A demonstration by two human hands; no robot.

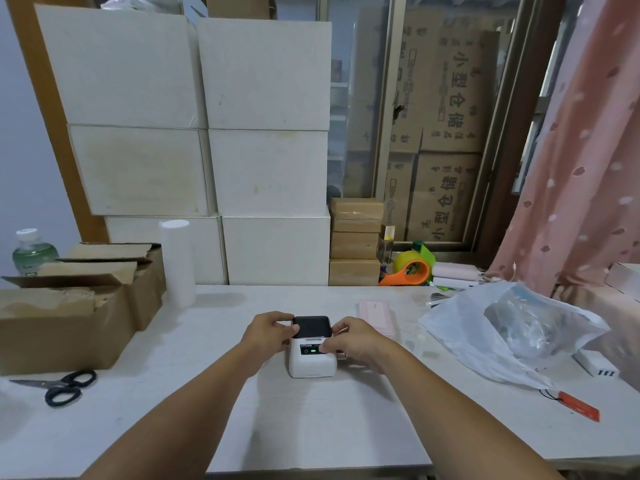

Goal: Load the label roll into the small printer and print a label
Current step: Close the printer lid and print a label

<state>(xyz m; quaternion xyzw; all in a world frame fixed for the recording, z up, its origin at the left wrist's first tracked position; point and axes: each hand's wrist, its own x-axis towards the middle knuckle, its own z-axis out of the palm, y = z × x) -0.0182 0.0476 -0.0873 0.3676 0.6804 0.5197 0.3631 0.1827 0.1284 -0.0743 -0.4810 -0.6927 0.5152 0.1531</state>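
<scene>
Centrally on the tabletop [311, 427], both hands clasp the printer [312, 355]: left hand [268, 332] pinches its dark lid's left edge, right hand [349, 337] its right side. Bare surface surrounds it; scissors [60, 388] lie well left.

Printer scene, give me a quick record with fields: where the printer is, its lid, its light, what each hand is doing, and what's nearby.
printer: small white printer, upright on the white table
lid: dark, appears closed
light: green, lit on the front panel
left hand: left hand grips the lid's left edge
right hand: right hand on the right side, thumb by the front panel
nearby: black scissors to the left, plastic bag to the right
printed label: none visible
</scene>
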